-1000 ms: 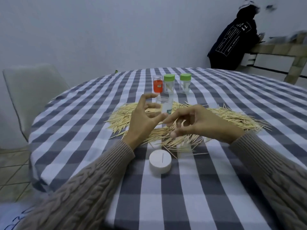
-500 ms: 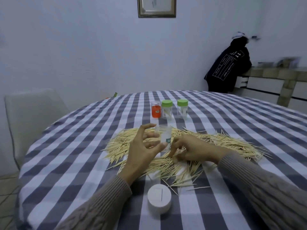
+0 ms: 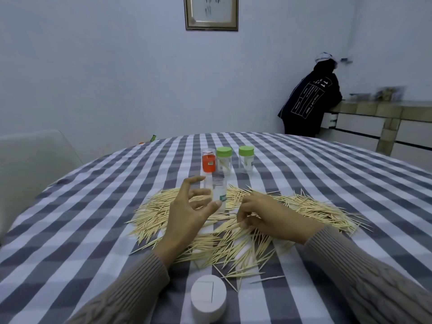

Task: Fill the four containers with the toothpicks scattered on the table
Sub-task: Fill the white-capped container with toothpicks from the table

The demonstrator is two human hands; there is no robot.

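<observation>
toothpicks (image 3: pixel 245 220): thin pale wood slivers, heaped on checked tablecloth (image 3: pixel 93 206)
clear jar (image 3: pixel 217 195): smooth plastic cylinder, lidless, upright in heap
left hand (image 3: pixel 187 213): fingers spread, released beside jar as before
right hand (image 3: pixel 268 216): now lower, pinching toothpicks

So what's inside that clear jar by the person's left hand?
The clear jar stands open and looks empty; toothpicks show only around and behind it. The left hand covers its lower left side, so its bottom there cannot be seen.
</observation>
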